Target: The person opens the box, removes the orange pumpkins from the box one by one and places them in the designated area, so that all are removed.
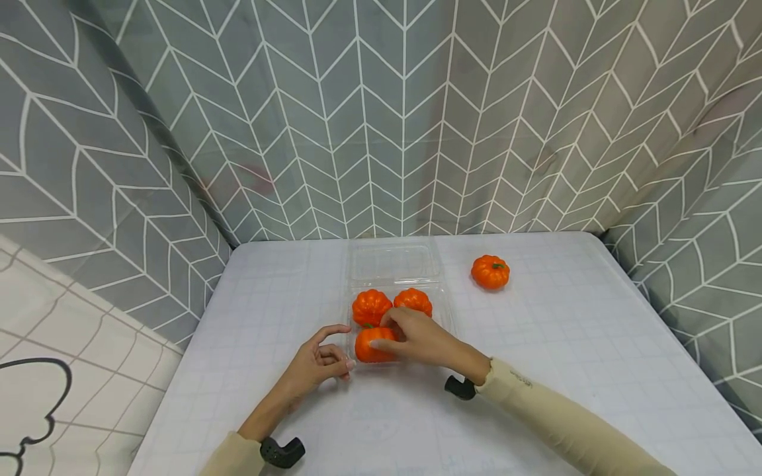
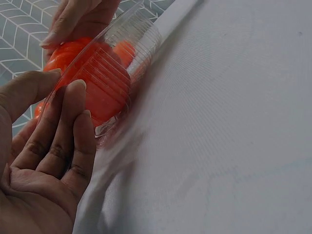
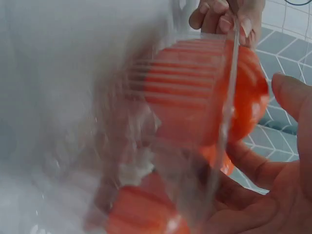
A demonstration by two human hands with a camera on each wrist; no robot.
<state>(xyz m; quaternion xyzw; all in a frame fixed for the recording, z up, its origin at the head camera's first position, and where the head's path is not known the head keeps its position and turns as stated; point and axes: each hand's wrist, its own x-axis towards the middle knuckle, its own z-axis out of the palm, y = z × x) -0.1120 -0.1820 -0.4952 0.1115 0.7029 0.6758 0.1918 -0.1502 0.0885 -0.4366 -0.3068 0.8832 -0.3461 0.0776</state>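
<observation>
We see the right hand (image 1: 417, 337) grasping a pumpkin (image 1: 364, 349) at the clear container's (image 1: 445, 318) near-left corner; whether the left hand (image 1: 314, 363) pinches anything, we cannot tell. Uneven pressure could tip the container.

1. The head view is bright and mostly sharp, shadows soft on the white bench (image 1: 565, 317).
2. The left wrist view is dimmer, greyer; shadow falls beside the clear container (image 2: 142, 36).
3. The right wrist view is hazy, smeared left of centre; glare spots the lower orange pumpkin (image 3: 141, 214).
</observation>
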